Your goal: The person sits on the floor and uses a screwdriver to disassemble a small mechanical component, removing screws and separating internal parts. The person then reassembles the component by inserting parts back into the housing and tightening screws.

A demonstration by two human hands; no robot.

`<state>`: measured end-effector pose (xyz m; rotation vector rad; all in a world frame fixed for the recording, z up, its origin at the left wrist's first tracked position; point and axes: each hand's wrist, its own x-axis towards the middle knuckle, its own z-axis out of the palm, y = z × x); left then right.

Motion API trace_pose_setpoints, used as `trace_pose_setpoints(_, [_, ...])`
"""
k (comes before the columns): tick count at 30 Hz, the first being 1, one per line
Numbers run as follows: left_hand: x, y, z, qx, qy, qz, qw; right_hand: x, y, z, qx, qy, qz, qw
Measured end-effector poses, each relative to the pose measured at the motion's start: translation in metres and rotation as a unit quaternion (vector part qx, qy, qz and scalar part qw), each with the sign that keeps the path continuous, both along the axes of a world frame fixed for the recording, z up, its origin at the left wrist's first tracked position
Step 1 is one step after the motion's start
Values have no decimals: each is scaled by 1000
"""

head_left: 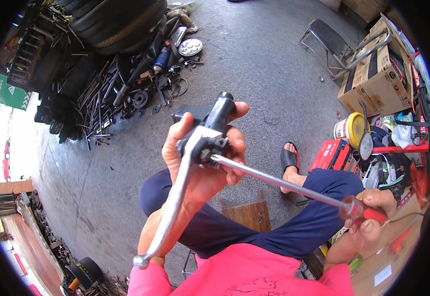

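Note:
Raised in front of my lap, my left hand point(195, 180) wraps round a brake lever assembly with a black cylinder body point(220, 114). Its long silver lever point(171, 212) slants down over my left forearm and ends in a ball. A screwdriver point(284, 180) with a long metal shaft crosses from the right. Its tip meets the black bracket near the lever's pivot; whether it sits in a screw slot I cannot tell. On the right, my right hand point(365, 234) has its fingers closed on the clear and red handle point(357, 209).
Scrap metal parts point(121, 91) and stacked tyres point(116, 27) fill the far left. A wooden stool point(248, 215) stands between my knees. At right are a folding chair point(326, 39), a cardboard box point(377, 81), a yellow-lidded bucket point(357, 129) and a red box point(329, 156).

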<state>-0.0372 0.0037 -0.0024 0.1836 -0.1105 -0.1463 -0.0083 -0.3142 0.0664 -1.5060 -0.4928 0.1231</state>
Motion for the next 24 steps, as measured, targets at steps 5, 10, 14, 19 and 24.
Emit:
trace_pose_setpoints(5, [-7, 1, 2, 65, 160, 30, 985, 3, 3, -19, 19, 103, -49, 993])
trace_pose_setpoints(10, [6, -14, 1, 227, 267, 80, 933, 6, -9, -26, -26, 106, -98, 989])
trace_pose_setpoints(14, [9, -13, 1, 300, 347, 139, 878, 3, -13, -10, -99, 64, -180, 977])
trace_pose_setpoints(19, [-2, 14, -21, 207, 223, 57, 951, -11, -86, -14, -153, 40, -324, 933])
trace_pose_setpoints(24, [13, 2, -25, 222, 204, -3, 953, -65, -158, -44, -231, 88, -427, 870])
